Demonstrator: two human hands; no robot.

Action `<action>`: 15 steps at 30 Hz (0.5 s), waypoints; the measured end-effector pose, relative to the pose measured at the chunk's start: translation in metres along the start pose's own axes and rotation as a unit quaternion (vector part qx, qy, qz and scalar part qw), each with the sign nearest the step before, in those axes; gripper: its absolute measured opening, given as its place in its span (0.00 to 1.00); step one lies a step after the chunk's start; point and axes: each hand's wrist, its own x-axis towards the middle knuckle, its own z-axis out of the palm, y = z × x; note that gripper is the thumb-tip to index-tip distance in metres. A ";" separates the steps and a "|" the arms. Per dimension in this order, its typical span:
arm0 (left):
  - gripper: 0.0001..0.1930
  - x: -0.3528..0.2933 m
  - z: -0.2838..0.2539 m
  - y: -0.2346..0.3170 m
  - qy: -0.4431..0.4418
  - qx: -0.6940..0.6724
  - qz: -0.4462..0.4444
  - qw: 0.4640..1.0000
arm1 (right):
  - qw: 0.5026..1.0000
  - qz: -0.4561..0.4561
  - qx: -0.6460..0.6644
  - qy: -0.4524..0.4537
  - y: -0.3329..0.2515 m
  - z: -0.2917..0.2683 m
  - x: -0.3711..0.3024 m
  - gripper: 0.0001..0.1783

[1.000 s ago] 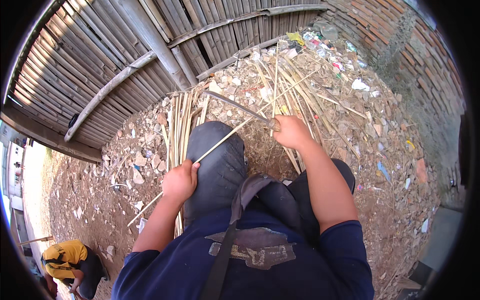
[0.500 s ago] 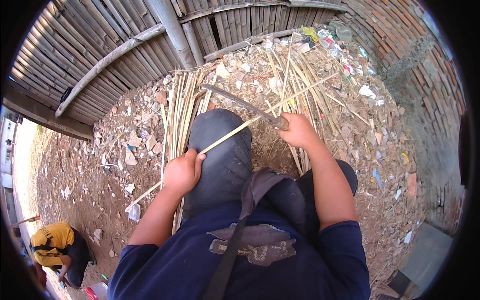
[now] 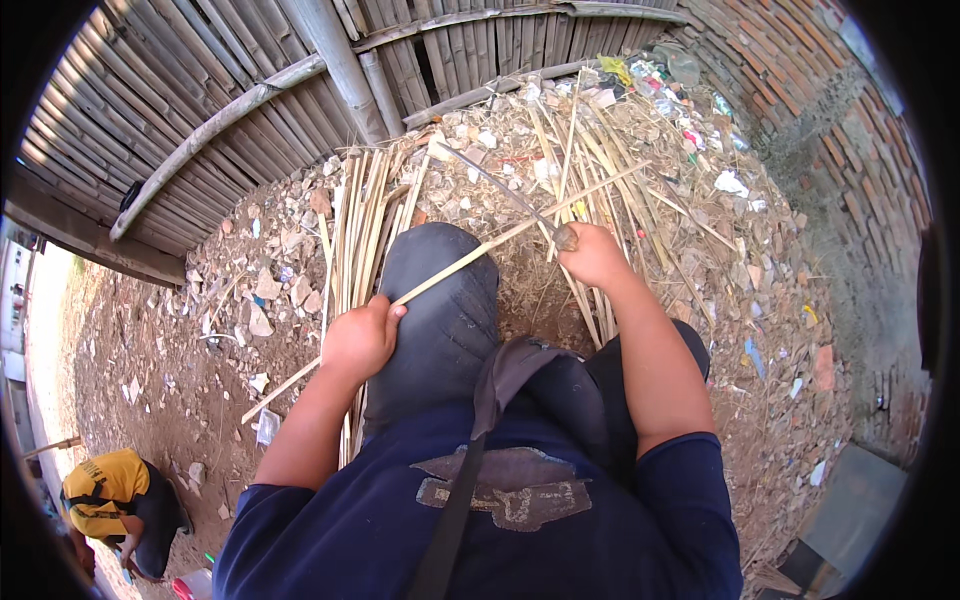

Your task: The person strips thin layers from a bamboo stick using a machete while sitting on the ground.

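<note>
My left hand (image 3: 358,340) is closed round a long, pale bamboo strip (image 3: 445,273), which slants across my raised left knee up to the right. The strip's lower end sticks out past my left wrist. In my right hand (image 3: 594,257) is the handle of a machete (image 3: 497,187), its long dark blade pointing up to the left. Close to the handle, the blade crosses the strip; whether they touch I cannot tell. A bundle of split bamboo strips (image 3: 360,225) lies left of the knee, and more loose strips (image 3: 600,185) lie beyond my right hand.
Stones and litter cover the dirt ground (image 3: 150,345). A bamboo wall (image 3: 200,110) stands in front and to the left, a brick wall (image 3: 860,190) to the right. At the lower left, a person in a yellow shirt (image 3: 105,490) bends down. A grey panel (image 3: 855,505) is at the lower right.
The machete's blade has swung so that its tip is farther right and higher. The bamboo strip has shifted a little down and left. Both hands keep their hold.
</note>
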 end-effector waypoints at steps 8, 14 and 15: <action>0.22 0.006 0.003 0.000 -0.017 0.004 -0.010 1.000 | 0.999 0.053 -0.001 0.009 0.028 0.006 0.013 0.22; 0.22 0.000 0.005 -0.013 -0.016 -0.005 -0.003 1.000 | 0.998 -0.021 -0.059 -0.002 -0.036 -0.003 -0.017 0.24; 0.22 -0.002 0.008 -0.018 -0.007 -0.026 0.000 1.000 | 0.997 -0.043 -0.070 -0.016 -0.044 0.000 -0.019 0.24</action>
